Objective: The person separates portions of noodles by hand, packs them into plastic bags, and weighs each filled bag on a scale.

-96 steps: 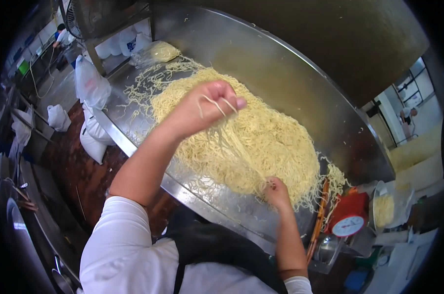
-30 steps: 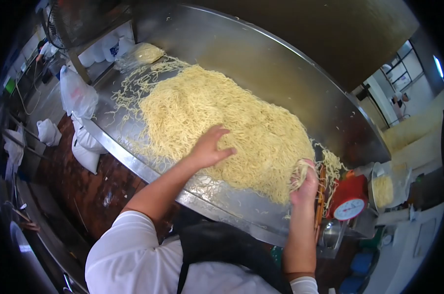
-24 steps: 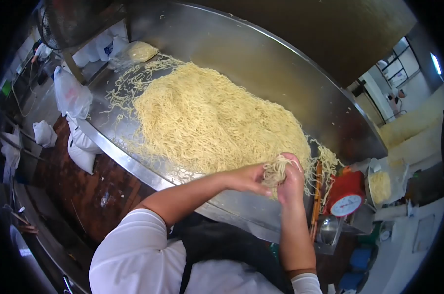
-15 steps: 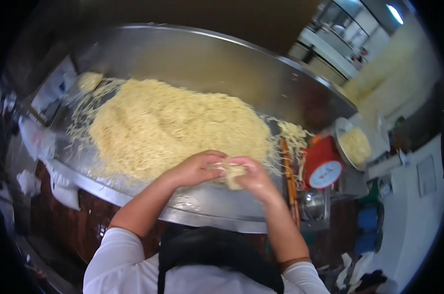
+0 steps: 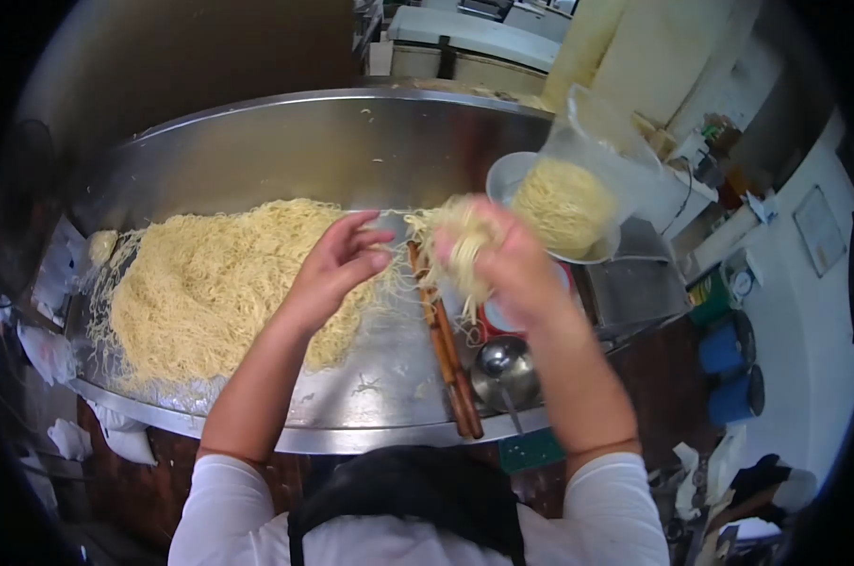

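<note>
A clump of pale yellow noodles (image 5: 466, 257) hangs from my right hand (image 5: 519, 264), whose fingers are closed round it; the hand is a little blurred. Below it, a red scale (image 5: 495, 321) is mostly covered by the hand and forearm. My left hand (image 5: 337, 264) is in the air with its fingers apart and holds nothing, over the right edge of a large noodle heap (image 5: 229, 283) on the metal table (image 5: 370, 406). Past my right hand stands a white bowl (image 5: 507, 174) with a clear plastic bag of noodles (image 5: 563, 208) in it.
Two wooden sticks (image 5: 443, 354) lie on the table between the heap and a metal ladle (image 5: 504, 370). A raised metal wall (image 5: 285, 156) runs along the table's back. Plastic bags (image 5: 48, 354) hang at the left; blue bins (image 5: 733, 391) stand on the floor at right.
My right hand has carried the noodle clump rightward and up, over the scale. My left hand has come away from the clump and opened. The view has turned to the right.
</note>
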`<state>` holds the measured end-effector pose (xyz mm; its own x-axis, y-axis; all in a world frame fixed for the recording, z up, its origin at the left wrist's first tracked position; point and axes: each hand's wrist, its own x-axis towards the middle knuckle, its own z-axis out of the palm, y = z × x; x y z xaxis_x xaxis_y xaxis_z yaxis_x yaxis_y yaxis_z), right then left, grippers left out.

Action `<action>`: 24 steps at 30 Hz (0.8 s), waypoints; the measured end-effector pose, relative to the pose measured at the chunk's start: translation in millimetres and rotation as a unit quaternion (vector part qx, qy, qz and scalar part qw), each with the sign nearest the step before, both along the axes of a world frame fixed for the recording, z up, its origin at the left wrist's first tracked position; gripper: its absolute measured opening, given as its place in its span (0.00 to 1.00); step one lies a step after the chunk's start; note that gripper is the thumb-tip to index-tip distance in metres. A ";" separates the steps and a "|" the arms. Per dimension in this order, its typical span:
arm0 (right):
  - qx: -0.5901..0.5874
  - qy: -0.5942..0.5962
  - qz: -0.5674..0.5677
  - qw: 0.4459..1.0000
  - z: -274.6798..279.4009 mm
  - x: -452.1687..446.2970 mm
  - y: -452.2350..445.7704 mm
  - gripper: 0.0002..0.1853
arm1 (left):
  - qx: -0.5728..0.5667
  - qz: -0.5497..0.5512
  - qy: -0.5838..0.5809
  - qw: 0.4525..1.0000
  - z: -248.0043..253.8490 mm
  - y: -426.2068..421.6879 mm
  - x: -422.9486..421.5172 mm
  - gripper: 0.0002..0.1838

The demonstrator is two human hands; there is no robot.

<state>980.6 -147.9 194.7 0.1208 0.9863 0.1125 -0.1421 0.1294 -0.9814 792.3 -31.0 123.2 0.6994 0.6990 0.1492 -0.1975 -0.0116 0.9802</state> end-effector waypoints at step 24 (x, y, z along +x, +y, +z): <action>-0.031 -0.775 -0.086 0.625 106.0 213.1 50.7 0.09 | 0.456 0.032 0.172 0.872 123.0 3.1 217.2 0.25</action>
<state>1193.7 -97.2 300.7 0.0178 0.9820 0.1882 0.9968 -0.0321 0.0733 1009.5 -27.9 246.2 0.7766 0.4384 0.4524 0.1367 -0.8184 0.5582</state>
